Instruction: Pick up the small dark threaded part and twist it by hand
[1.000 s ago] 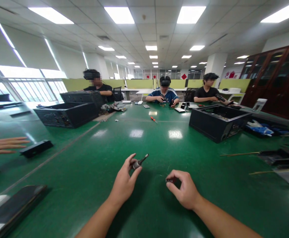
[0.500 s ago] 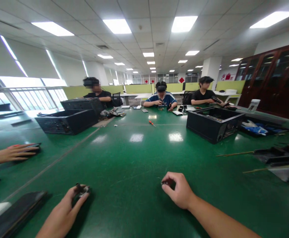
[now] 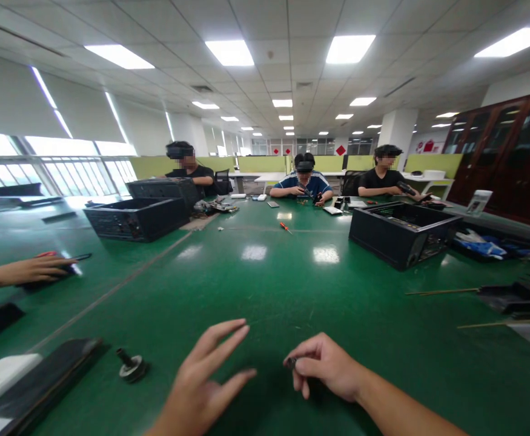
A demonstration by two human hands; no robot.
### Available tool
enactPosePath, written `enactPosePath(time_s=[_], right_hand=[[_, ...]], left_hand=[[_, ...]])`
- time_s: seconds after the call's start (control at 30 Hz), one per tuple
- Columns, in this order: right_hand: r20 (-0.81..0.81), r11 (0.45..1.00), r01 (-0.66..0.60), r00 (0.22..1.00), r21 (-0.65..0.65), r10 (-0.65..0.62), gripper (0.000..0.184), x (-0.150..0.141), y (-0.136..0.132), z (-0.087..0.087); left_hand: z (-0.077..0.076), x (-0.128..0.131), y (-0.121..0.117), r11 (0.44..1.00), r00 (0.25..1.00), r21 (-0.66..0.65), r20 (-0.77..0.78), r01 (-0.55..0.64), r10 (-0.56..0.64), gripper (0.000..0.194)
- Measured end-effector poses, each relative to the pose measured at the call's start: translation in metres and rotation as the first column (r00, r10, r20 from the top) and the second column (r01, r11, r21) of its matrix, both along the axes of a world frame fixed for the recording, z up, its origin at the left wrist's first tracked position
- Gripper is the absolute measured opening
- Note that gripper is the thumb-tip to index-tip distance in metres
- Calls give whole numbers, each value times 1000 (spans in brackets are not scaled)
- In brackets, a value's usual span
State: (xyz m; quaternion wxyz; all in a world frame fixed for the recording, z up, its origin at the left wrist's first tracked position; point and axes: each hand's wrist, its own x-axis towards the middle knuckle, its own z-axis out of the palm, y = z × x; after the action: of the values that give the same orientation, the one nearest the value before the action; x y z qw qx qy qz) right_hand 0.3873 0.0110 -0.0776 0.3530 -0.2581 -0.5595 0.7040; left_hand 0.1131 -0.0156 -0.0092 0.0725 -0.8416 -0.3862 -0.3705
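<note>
My left hand [image 3: 210,369] hovers over the green table [image 3: 241,290], its fingers apart and nothing in them. Close to it on the right, my right hand [image 3: 328,366] pinches a small dark part [image 3: 291,363] between thumb and fingers; most of that part is covered, so its kind does not show. Left of my left hand, a small round metal part with a dark upright stem [image 3: 131,366] stands on the table.
At the left lie a dark flat slab [image 3: 60,375] and a white box [image 3: 3,381]. Another person's hand [image 3: 42,269] rests on a dark object. Black computer cases [image 3: 137,218] [image 3: 401,236] and an orange screwdriver [image 3: 285,227] are farther off. Several people sit across the table.
My left hand has let go of the round metal part, which now stands on the table, and has moved right toward my right hand. The right hand keeps its pinch. The view has shifted slightly.
</note>
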Motion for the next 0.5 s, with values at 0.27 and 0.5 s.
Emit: enactPosePath(time_s=[0.27,0.5], right_hand=[[-166,998,-29,986,-61,19,53,6,4,-5],[-106,992,-121,987,-34,117,52,7,8,-2]], left_hand=[[-3,99,14,844,850,-252,385,473,-361,19],[22,-30,18,878,810,-148,341,-456,478,39]])
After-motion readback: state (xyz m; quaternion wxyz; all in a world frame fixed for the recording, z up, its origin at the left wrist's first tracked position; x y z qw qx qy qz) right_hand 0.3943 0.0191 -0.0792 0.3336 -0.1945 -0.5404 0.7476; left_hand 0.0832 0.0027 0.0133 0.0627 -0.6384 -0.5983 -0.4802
